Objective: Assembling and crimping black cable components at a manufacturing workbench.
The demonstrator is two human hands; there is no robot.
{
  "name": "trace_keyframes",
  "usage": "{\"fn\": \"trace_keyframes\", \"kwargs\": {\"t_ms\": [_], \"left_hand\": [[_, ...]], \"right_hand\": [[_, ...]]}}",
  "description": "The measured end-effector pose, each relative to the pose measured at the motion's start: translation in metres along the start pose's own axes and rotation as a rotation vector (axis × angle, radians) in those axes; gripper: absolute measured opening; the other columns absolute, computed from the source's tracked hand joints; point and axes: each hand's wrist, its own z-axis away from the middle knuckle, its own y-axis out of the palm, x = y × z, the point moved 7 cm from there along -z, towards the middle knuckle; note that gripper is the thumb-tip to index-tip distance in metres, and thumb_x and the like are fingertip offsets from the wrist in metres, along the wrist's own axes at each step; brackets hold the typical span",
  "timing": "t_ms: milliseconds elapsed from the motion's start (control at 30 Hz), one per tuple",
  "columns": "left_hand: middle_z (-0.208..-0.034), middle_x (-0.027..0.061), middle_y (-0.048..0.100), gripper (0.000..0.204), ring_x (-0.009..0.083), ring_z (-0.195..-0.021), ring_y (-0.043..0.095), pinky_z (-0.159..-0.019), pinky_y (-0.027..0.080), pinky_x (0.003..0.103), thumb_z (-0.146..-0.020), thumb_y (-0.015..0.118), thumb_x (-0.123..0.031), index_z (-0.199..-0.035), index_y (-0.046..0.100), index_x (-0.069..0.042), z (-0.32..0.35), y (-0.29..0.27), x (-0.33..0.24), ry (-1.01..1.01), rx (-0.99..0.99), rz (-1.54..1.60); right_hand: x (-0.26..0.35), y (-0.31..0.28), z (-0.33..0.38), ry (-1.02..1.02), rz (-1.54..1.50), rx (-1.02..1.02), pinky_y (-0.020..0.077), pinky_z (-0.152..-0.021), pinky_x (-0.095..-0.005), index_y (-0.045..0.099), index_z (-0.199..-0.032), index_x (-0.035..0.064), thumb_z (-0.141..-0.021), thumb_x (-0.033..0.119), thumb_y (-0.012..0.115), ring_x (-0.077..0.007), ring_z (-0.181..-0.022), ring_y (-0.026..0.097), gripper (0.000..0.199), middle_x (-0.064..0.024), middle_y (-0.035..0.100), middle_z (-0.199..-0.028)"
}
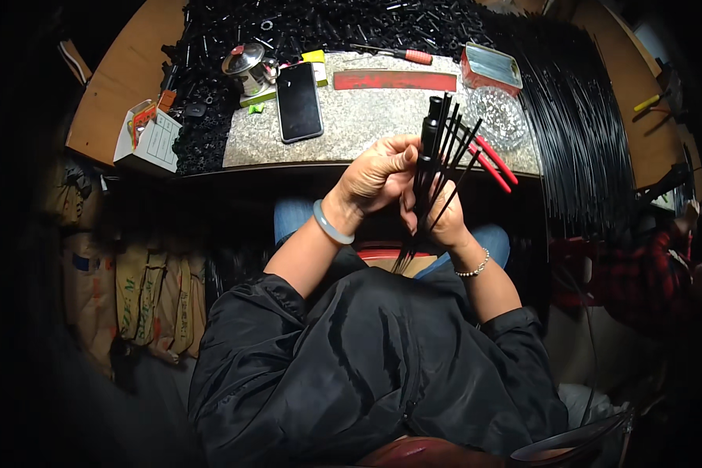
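Note:
Upright in front of me is a black umbrella frame (427,168), a thick tube with several thin ribs fanning out around it. My left hand (376,178) pinches the tube near its upper part, thumb and fingers closed on it. Lower down, my right hand (447,220) is closed around the ribs, its fingers partly hidden behind them. The thin lower ends point down toward my lap. Just beyond my right hand, red-handled pliers (495,162) lie on the tabletop with their handles over its front edge.
On the stone-patterned board (351,117) lie a phone (299,101), a red bar (395,80) and a red-handled screwdriver (417,57). A glass dish (494,117) holds small shiny bits beside a tin (491,69). Black parts (327,27) heap behind; long black rods (577,117) hang right.

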Motion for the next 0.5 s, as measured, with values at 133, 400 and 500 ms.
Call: {"fn": "trace_keyframes", "kwargs": {"t_ms": [133,400,500], "left_hand": [[-0.113,0.0141,0.058,0.059,0.0157,-0.097,0.060,-0.079,0.049,0.024,-0.092,0.056,-0.028,-0.136,0.031,0.003,0.026,0.007,-0.017,0.309,-0.374,-0.315],[-0.085,-0.0005,0.063,0.035,0.0039,-0.072,0.053,-0.065,0.045,0.019,-0.081,0.070,-0.005,-0.113,0.058,0.004,0.036,0.041,-0.019,0.589,-0.672,-1.185],[-0.080,-0.0014,0.064,0.029,0.0040,-0.065,0.055,-0.058,0.045,0.018,-0.082,0.069,-0.006,-0.108,0.061,0.003,0.033,0.033,-0.020,0.590,-0.645,-1.049]], "right_hand": [[0.007,-0.003,0.006,-0.085,0.049,-0.380,0.0363,-0.039,-0.0201,0.051,-0.073,0.0027,-0.094,0.051,0.035,-0.0089,-0.040,0.046,0.055,-0.0039,0.050,-0.051],[-0.001,-0.004,0.015,-0.317,0.392,-0.546,0.0396,-0.049,-0.0287,0.055,-0.081,-0.0033,-0.099,0.033,0.039,-0.0100,-0.053,0.045,0.043,-0.0074,0.053,-0.057],[0.012,0.002,0.017,-0.273,0.336,-0.565,0.0411,-0.054,-0.0252,0.054,-0.088,-0.0021,-0.098,0.027,0.044,-0.0082,-0.059,0.047,0.033,-0.0050,0.056,-0.066]]}}
